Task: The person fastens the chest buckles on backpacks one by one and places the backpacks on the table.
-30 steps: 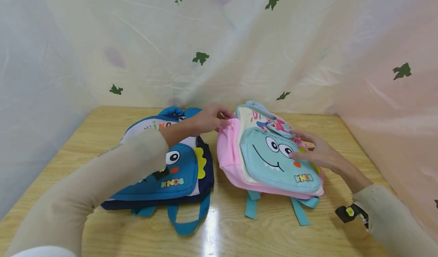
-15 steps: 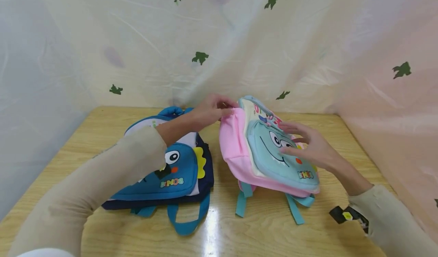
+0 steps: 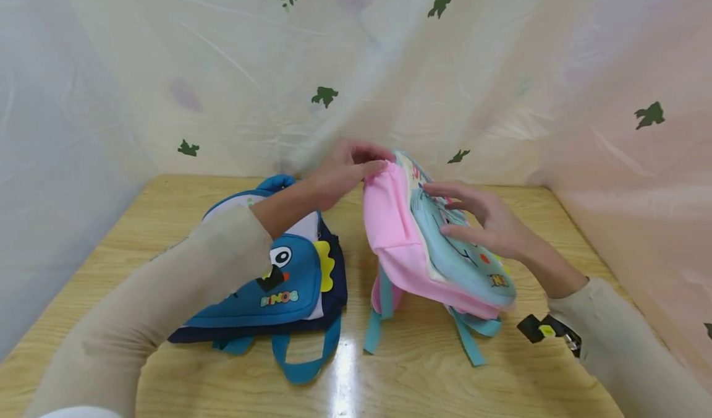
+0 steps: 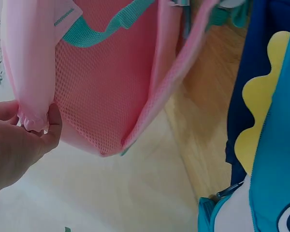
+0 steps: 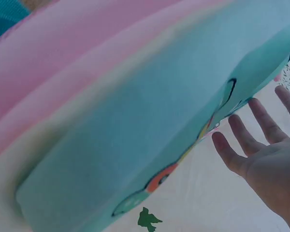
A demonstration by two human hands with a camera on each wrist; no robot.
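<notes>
A pink and light-blue backpack [image 3: 392, 217] with a cartoon face stands tilted on its lower edge, its left side raised off the table. My left hand [image 3: 346, 172] pinches the gathered top of its pink side pocket [image 4: 31, 106] between thumb and fingers. In the left wrist view, the pink mesh back [image 4: 101, 82] and a teal strap [image 4: 111, 31] show. My right hand [image 3: 489, 220] spreads its fingers before the front pocket [image 5: 150, 96]; whether the fingertips touch it, I cannot tell. Beside it, under my left forearm, lies a blue backpack [image 3: 297, 282] with yellow spikes.
The wooden table [image 3: 423, 381] has a pale curtain with green leaf shapes [image 3: 250, 84] behind it and on both sides. Loose teal straps [image 3: 470, 337] hang from the pink backpack. A blue strap loop [image 3: 303, 371] lies in front of the blue backpack.
The pink backpack's left side has risen and tipped to the right, lifted by my left hand. My right hand has shifted left and slightly up along its front. The blue backpack stays put.
</notes>
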